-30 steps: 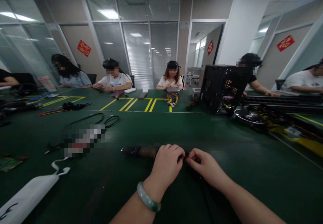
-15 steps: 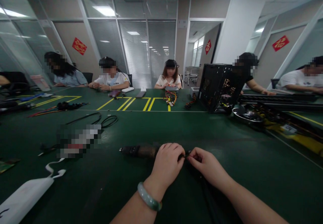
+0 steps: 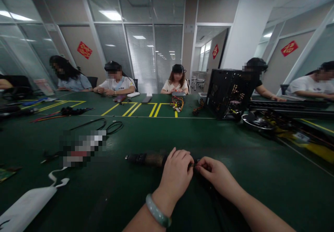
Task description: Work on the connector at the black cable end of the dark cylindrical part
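A long, dark, cylindrical tool with a worn brown band lies crosswise on the green table in front of me. Over its right part my left hand is closed, with a jade-coloured bangle on the wrist. Close beside those fingertips, my right hand pinches something small and thin at the tool's right end; its kind cannot be made out. A black cable runs down toward me beneath my right forearm. My fingers hide the spot where the two hands meet.
Left of the tool lie a blurred-out power strip and a white plug-like block. A black computer case and a metal bowl of parts stand at right. Several people sit across the green table.
The view has shifted slightly, so everything sits a little lower and further right. Both hands keep their hold at the tool's right end; the fingers have shifted only slightly.
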The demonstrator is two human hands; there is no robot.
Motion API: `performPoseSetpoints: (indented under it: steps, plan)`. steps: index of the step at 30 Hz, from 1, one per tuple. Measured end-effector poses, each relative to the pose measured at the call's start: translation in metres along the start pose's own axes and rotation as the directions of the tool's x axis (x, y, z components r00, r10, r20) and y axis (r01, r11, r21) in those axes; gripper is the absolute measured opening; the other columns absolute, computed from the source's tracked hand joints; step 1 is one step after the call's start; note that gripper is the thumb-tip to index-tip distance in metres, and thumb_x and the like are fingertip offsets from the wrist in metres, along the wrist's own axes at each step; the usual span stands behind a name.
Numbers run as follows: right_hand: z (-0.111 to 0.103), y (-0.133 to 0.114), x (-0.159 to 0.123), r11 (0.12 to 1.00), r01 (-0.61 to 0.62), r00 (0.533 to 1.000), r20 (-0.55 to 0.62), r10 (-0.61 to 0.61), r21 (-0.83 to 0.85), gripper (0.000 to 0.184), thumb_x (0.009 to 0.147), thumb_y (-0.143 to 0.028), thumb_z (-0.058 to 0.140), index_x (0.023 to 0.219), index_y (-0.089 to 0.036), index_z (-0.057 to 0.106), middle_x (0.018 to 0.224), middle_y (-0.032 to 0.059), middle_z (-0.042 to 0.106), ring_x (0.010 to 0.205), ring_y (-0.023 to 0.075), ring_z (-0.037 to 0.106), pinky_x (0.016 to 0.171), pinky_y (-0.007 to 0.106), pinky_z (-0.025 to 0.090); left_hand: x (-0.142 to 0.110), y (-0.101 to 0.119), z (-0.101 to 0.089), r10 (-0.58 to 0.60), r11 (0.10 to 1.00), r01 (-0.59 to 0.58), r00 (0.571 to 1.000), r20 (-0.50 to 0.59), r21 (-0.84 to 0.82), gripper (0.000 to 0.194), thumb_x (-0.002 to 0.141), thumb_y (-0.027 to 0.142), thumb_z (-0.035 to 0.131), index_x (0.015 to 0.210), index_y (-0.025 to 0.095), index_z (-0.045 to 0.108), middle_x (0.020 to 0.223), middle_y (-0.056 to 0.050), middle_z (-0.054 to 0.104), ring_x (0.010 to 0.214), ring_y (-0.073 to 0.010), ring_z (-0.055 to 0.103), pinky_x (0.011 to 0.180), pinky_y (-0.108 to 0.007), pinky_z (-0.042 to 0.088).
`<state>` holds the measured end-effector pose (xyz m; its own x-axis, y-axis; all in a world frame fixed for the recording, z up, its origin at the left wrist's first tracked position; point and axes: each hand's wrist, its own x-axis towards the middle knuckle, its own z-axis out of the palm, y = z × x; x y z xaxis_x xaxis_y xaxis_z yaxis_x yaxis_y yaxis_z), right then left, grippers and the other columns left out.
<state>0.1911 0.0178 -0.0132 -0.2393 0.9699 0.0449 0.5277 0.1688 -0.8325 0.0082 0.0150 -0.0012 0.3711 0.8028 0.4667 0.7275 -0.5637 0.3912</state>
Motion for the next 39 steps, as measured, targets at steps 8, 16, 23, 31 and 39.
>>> performPoseSetpoints:
  steps: [8, 16, 23, 31, 39]
  plan:
    - [-0.0004, -0.0016, -0.0006, 0.999, -0.027, 1.0, -0.002, 0.027, 0.03, 0.013, 0.087, -0.032, 0.058, 0.084, -0.019, 0.063, 0.076, -0.001, 0.068, 0.07, 0.0157, 0.062, 0.06, 0.021, 0.043, 0.0004, -0.0025, 0.0027, -0.032, 0.999, 0.032, 0.999, 0.021, 0.012, 0.025, 0.078, 0.005, 0.06, 0.093, 0.024, 0.057, 0.116, 0.0, 0.061, 0.117, -0.0207, 0.051, 0.114, -0.049, 0.021]
    - [-0.001, -0.0004, 0.0008, 1.0, -0.023, 1.0, 0.0, 0.023, 0.0, 0.012, 0.087, -0.03, 0.058, 0.083, -0.02, 0.063, 0.077, -0.0007, 0.068, 0.071, 0.0164, 0.063, 0.06, 0.023, 0.043, 0.0008, -0.0029, 0.0007, -0.029, 1.0, 0.029, 0.999, 0.027, 0.002, 0.019, 0.08, 0.01, 0.062, 0.092, 0.024, 0.059, 0.117, 0.0, 0.06, 0.119, -0.0212, 0.05, 0.114, -0.049, 0.022]
    - [-0.0015, -0.0006, 0.0002, 1.0, -0.021, 1.0, -0.008, 0.021, 0.007, 0.012, 0.087, -0.03, 0.058, 0.083, -0.021, 0.063, 0.076, -0.0017, 0.067, 0.07, 0.0155, 0.062, 0.06, 0.022, 0.043, 0.001, -0.0038, 0.0023, -0.027, 1.0, 0.027, 0.999, 0.021, -0.003, 0.02, 0.081, 0.01, 0.063, 0.093, 0.025, 0.058, 0.118, 0.001, 0.06, 0.12, -0.0208, 0.049, 0.114, -0.05, 0.02]
    - [-0.002, -0.0033, -0.001, 1.0, -0.02, 1.0, -0.009, 0.019, -0.017, 0.011, 0.086, -0.029, 0.058, 0.083, -0.02, 0.063, 0.076, -0.001, 0.068, 0.071, 0.0161, 0.062, 0.061, 0.022, 0.043, 0.0002, -0.0037, 0.0052, -0.019, 1.0, 0.019, 1.0, 0.022, 0.004, 0.025, 0.077, 0.003, 0.058, 0.089, 0.024, 0.057, 0.12, 0.0, 0.06, 0.122, -0.0205, 0.048, 0.115, -0.049, 0.019]
    - [-0.002, -0.0009, -0.0001, 1.0, -0.021, 1.0, -0.003, 0.021, 0.004, 0.011, 0.087, -0.03, 0.058, 0.083, -0.021, 0.063, 0.077, -0.001, 0.068, 0.071, 0.0163, 0.062, 0.061, 0.022, 0.043, -0.0002, -0.0033, 0.0023, -0.034, 0.999, 0.034, 0.999, 0.025, -0.017, 0.02, 0.079, 0.007, 0.059, 0.089, 0.024, 0.057, 0.118, 0.001, 0.061, 0.119, -0.02, 0.05, 0.114, -0.048, 0.02]
